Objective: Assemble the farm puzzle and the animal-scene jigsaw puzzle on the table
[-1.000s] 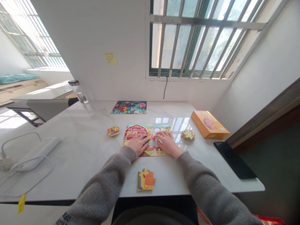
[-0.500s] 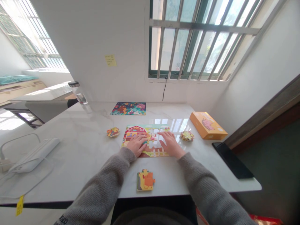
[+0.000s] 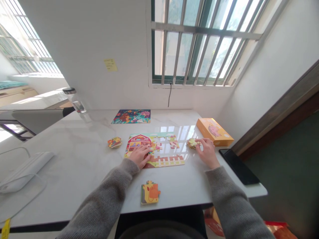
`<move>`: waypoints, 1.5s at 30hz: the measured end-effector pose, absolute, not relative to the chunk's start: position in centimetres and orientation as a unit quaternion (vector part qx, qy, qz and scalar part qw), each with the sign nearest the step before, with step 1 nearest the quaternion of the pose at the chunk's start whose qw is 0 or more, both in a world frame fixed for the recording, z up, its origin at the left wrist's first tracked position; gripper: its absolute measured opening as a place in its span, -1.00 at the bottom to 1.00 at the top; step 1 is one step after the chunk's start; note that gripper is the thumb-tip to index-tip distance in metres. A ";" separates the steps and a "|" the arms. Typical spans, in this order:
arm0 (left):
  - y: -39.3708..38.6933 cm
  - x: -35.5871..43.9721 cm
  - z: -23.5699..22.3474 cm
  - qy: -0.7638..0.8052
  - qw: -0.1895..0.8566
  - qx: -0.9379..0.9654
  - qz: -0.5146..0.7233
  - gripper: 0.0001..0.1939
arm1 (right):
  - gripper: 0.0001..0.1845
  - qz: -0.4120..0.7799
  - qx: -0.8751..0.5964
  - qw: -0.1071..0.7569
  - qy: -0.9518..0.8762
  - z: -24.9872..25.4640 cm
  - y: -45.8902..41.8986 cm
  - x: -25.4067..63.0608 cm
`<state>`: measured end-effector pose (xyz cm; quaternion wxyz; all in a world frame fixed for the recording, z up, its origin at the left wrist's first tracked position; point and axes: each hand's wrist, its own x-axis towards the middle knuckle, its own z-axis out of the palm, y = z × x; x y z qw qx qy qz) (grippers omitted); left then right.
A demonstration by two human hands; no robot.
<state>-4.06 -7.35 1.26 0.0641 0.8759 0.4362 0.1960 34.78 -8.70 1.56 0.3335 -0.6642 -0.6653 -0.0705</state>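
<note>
A partly assembled jigsaw puzzle [image 3: 171, 161] with a red barn and a white fence lies mid-table, with a gap in its middle right. My left hand [image 3: 141, 155] rests flat on its left part, fingers stretched out, covering some of the picture. On the right, my right hand [image 3: 206, 152] is at a small pile of puzzle pieces [image 3: 191, 143], its thumb and fingertips closed on a piece at the pile's right edge. That piece is mostly hidden by the fingers. Another stack of puzzle pieces [image 3: 114, 142] sits left of the puzzle, and one more stack with an orange animal picture [image 3: 150, 193] lies near the front edge.
An orange box [image 3: 214, 132] stands at the back right, with a black phone-like slab [image 3: 239, 167] in front of it. A dark picture sheet [image 3: 131, 117] lies at the back. On the left are a glass bottle [image 3: 77, 103] and a white power strip [image 3: 27, 172] with cables.
My right hand has moved off the puzzle to the right, onto the pile of pieces there. My left hand stays on the puzzle. The view has shifted slightly.
</note>
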 end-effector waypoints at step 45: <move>-7.5 -2.9 1.7 0.319 0.085 0.884 0.330 -0.55 | -0.44 0.071 -0.349 0.396 -0.847 2.8 -11.4 21.1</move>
